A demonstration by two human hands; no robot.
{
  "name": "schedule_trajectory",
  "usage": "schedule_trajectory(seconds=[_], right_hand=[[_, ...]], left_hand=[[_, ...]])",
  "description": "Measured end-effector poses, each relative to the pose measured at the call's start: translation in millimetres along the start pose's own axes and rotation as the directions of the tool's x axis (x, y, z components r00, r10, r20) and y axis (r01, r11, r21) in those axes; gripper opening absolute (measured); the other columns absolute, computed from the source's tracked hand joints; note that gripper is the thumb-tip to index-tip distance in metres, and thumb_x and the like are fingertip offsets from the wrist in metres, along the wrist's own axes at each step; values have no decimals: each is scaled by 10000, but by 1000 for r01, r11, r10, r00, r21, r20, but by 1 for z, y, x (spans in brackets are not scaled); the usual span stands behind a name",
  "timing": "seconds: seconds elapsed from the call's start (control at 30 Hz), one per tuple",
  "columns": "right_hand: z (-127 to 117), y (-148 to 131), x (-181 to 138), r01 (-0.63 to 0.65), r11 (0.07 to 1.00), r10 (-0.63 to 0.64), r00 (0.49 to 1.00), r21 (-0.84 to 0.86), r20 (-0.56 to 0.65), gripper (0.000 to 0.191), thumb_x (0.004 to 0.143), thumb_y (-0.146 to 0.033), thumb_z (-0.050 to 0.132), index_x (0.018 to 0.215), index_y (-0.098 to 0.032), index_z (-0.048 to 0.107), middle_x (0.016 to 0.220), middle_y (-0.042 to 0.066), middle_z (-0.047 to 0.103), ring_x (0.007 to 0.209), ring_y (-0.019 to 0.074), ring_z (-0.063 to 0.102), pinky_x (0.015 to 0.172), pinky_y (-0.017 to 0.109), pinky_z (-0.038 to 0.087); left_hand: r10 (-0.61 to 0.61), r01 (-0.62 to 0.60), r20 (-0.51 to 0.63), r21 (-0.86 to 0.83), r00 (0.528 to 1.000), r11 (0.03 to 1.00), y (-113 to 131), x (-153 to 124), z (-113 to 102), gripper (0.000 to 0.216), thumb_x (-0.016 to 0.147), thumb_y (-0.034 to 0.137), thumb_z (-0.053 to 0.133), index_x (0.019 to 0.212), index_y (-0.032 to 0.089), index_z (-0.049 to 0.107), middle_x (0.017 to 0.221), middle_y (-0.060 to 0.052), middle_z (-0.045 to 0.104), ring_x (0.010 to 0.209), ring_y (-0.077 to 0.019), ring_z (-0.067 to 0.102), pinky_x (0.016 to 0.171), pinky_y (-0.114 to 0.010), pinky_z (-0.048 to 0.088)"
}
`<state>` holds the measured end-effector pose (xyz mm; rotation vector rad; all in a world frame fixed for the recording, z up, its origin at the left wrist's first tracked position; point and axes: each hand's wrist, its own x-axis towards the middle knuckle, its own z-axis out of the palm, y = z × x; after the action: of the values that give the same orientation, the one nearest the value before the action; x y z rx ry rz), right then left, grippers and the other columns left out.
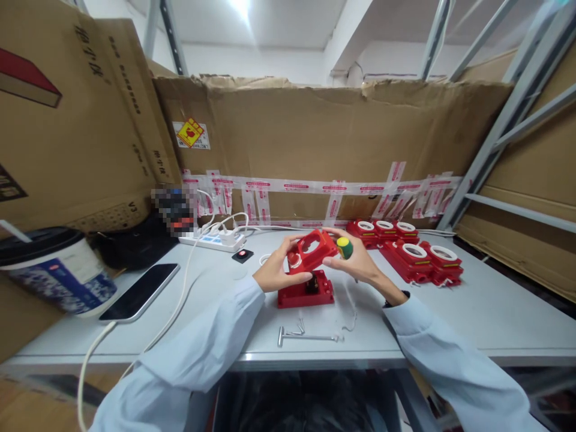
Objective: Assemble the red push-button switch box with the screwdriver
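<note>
Between my two hands a red plastic cover (312,262) with a round opening is held tilted. My left hand (276,268) closes on its left side. On the right side, my right hand (357,261) grips the cover's edge, and a screwdriver (344,247) with a yellow and green handle end is tucked in the same hand; its shaft is hidden. Just below the cover, a red box base (294,298) with a dark part inside rests on the table. In front of it lie a metal T-handle wrench (310,337) and several small screws (298,327).
Several assembled red boxes (411,255) with white rings stand at the right back. To the left are a power strip (220,240), a phone (141,292) on a white cable and a large drink cup (58,270). Cardboard (292,138) walls the table's back; a metal rack post (499,120) rises at right.
</note>
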<state>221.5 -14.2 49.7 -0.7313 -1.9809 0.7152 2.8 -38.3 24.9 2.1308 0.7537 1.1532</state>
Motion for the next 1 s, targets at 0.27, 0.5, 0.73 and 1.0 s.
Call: schedule_trajectory(seconds=[0.27, 0.5, 0.73, 1.0], right_hand=[[7, -8, 10, 109, 994, -110, 981, -18, -161, 647, 560, -383, 792, 1124, -179, 550, 1081, 84, 647, 989, 253, 604, 877, 386, 468], [0, 0, -3, 94, 950, -182, 941, -297, -285, 679, 600, -428, 756, 1183, -176, 518, 1084, 99, 637, 950, 250, 606, 838, 406, 485], [-1, 0, -4, 168, 923, -243, 952, -345, -186, 714, 590, -439, 761, 1197, -174, 495, 1076, 108, 638, 927, 252, 607, 811, 408, 498], [-4, -10, -8, 239, 959, -257, 959, -149, -116, 739, 560, -344, 801, 1203, -211, 461, 1109, 73, 620, 982, 227, 606, 857, 359, 497]], left_hand=[[54, -52, -39, 62, 998, 997, 0, 10, -4, 645, 802, 367, 601, 1340, 246, 267, 1344, -120, 460, 1199, -247, 484, 983, -406, 393], [-414, 371, -127, 721, 901, 586, -70, -7, -65, 452, 651, 418, 684, 1022, 163, 641, 1012, -125, 619, 1020, -321, 562, 911, -452, 418], [-382, 349, -103, 666, 918, 659, -72, -4, -63, 431, 667, 414, 659, 999, 139, 652, 912, -103, 657, 779, -226, 621, 782, -363, 486], [237, -163, -277, 265, 931, 950, 22, 17, -9, 411, 736, 285, 653, 1126, 175, 587, 1074, -93, 663, 957, -211, 607, 810, -338, 474]])
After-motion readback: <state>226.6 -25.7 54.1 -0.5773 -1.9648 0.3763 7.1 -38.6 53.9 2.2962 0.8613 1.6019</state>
